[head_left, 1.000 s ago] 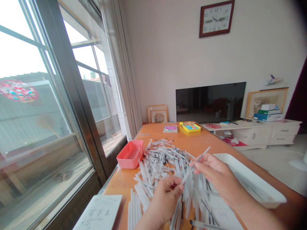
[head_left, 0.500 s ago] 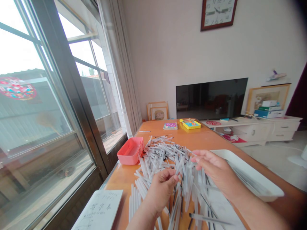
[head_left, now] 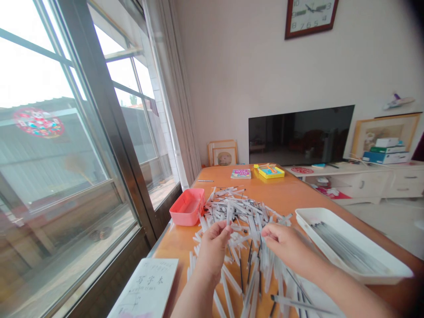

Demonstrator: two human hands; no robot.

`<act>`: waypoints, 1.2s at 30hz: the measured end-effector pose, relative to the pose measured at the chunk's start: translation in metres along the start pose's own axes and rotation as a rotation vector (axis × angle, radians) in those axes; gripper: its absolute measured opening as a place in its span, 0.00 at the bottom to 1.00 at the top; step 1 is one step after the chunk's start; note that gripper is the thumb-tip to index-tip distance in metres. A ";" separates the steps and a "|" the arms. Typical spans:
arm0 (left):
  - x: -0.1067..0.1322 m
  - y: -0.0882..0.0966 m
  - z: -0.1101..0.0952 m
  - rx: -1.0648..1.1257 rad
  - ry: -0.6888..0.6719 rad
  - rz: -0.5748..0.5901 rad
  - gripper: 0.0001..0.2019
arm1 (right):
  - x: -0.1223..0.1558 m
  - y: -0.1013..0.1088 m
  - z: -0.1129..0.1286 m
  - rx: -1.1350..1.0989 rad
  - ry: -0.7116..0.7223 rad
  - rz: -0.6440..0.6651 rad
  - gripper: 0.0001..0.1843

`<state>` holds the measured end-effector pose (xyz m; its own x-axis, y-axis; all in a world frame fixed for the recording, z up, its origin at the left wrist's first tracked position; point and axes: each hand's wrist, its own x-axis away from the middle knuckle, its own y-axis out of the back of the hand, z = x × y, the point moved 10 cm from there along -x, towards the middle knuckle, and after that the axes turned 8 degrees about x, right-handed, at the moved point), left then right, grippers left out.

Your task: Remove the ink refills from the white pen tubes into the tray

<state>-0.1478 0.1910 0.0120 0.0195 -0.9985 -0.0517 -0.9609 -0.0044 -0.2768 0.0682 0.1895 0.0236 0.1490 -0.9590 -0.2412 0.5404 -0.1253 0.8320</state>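
My left hand (head_left: pixel 212 247) is closed in a pinch around a translucent pen barrel (head_left: pixel 229 212), which stands upright from the fingertips. To its right, my right hand (head_left: pixel 281 238) is closed, thumb and fingers together over the pile; whatever they hold is hidden. Beneath and around both hands spreads a large heap of pen barrels (head_left: pixel 243 207), clear or whitish, with thin dark-tipped refills (head_left: pixel 241 274) among them. On the right, a white tray (head_left: pixel 303 216) contains a row of assembled-looking clear pens (head_left: pixel 341 245) with dark tips.
A pink plastic box (head_left: pixel 185 217) stands left of the heap. Nearer me on the left lies a writing booklet (head_left: pixel 145 282). At the table's far end are a small colourful book (head_left: pixel 241 174), a yellow box (head_left: pixel 271 172) and a pen (head_left: pixel 206 181). A window runs along the left.
My left hand has risen slightly, and an upright barrel now shows in it. My right hand has drawn lower, its fingers more closed. The view has shifted a little, revealing more of the tray.
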 end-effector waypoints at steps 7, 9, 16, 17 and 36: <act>-0.004 0.008 0.003 0.030 0.003 -0.038 0.23 | -0.038 -0.018 0.024 0.364 0.013 0.120 0.12; -0.004 0.010 0.005 0.027 0.019 -0.039 0.22 | -0.051 -0.027 0.027 0.404 0.003 0.138 0.12; -0.004 0.014 0.006 0.052 0.035 -0.050 0.18 | -0.076 -0.057 0.027 0.556 -0.046 0.255 0.08; -0.005 0.014 0.007 0.054 0.038 -0.052 0.18 | -0.078 -0.061 0.027 0.575 -0.050 0.274 0.08; -0.002 0.010 0.006 0.045 0.058 -0.049 0.20 | -0.091 -0.058 0.027 0.328 -0.004 0.195 0.03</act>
<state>-0.1553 0.1932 0.0034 0.0493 -0.9986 0.0181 -0.9458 -0.0525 -0.3205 0.0008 0.2774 0.0114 0.2190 -0.9738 -0.0607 0.2086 -0.0140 0.9779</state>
